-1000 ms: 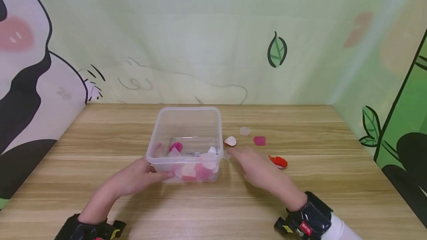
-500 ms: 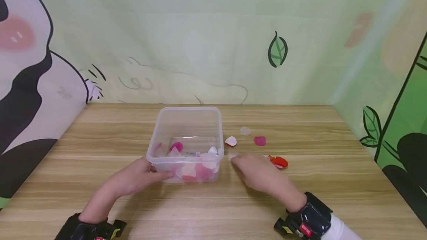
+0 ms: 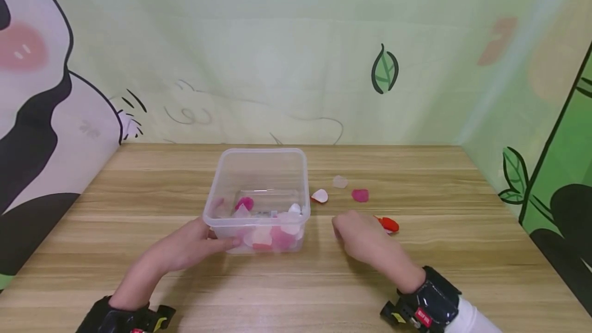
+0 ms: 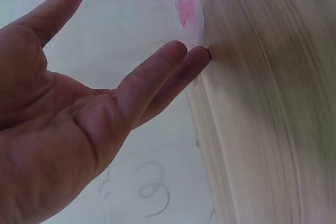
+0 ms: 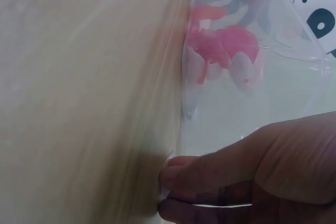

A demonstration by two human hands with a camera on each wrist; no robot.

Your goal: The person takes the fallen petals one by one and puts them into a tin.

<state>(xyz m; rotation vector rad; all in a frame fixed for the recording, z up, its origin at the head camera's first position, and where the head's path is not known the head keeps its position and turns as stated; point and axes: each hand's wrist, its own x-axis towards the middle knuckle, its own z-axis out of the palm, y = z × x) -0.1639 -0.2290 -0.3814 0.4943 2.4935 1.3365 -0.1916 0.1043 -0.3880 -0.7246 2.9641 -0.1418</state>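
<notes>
A clear plastic box [image 3: 259, 222] with pink, white and red petals [image 3: 281, 238] inside stands on the wooden table. My left hand [image 3: 187, 245] rests at its near left corner, thumb along the front wall; in the left wrist view the fingers [image 4: 152, 80] are straight and spread against the plastic. Right of the box, my right hand [image 3: 365, 238] is low over the table. Seen from the right wrist, its fingertips pinch a pale petal [image 5: 165, 191], mostly hidden. Just behind that hand lies a red petal [image 3: 389, 225], partly covered by it.
Beyond the right hand lie a white petal with a red edge [image 3: 320, 196], a translucent pale petal [image 3: 339, 182] and a dark pink petal [image 3: 360, 196]. A printed cloth backdrop [image 3: 277, 66] rises along the table's far edge.
My right hand has drawn a pale petal from beside the box toward the right, its fingers closing over it until it is hidden in the head view. The left hand and box have stayed put.
</notes>
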